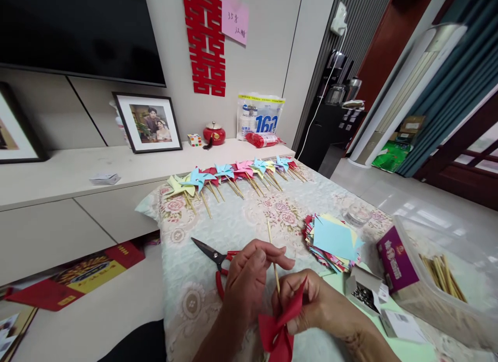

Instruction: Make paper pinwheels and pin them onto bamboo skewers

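A red paper pinwheel [278,328] on a thin wooden stick [269,232] is in front of me, its head toward me and the stick pointing away. My right hand [311,302] pinches the pinwheel near its middle, where paper and stick meet. Held half curled beside the stick, my left hand [251,271] has its fingers reaching across it, thumb apart; no firm grip shows. Scissors with red handles [216,255] lie on the tablecloth just left of that hand. The pin or fastening at the pinwheel's centre is hidden by my fingers.
Finished pinwheels [223,171] lie in a row along the table's far edge. To the right are stacked coloured paper squares [334,237], an open box of small metal pins [364,294], a second small box [402,325] and a clear tub of sticks [436,310].
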`<state>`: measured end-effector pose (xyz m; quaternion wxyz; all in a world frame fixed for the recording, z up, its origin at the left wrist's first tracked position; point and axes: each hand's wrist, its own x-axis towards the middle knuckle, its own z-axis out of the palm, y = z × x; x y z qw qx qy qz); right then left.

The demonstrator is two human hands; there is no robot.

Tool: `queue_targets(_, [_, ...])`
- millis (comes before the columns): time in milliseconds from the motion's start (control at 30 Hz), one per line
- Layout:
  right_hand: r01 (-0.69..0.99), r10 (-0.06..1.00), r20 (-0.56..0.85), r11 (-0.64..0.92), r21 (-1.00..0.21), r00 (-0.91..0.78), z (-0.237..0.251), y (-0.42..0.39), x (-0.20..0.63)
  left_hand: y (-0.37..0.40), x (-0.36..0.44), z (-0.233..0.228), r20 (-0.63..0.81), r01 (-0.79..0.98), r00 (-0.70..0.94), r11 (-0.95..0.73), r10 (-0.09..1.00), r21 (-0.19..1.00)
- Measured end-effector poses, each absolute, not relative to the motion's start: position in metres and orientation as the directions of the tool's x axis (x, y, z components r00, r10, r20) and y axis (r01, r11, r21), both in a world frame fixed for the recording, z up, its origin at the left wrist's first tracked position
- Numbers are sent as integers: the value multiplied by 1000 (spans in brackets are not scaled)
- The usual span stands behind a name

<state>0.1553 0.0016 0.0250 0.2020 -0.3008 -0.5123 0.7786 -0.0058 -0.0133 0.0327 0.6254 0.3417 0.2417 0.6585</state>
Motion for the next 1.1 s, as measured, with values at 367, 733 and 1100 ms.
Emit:
queue_targets(367, [3,627,-219,-326,-945,-747,26,-7,154,-5,-7,48,-237,-752,-204,3,950,660])
queue_targets(733, [103,674,-10,99,-990,-739,51,-1,169,-17,-9,65,-201,-639,-139,67,970,766])
queue_targets(1100, [-25,751,440,493,-870,-493,54,-7,169,-21,4,60,-152,-351,-137,96,979,931])
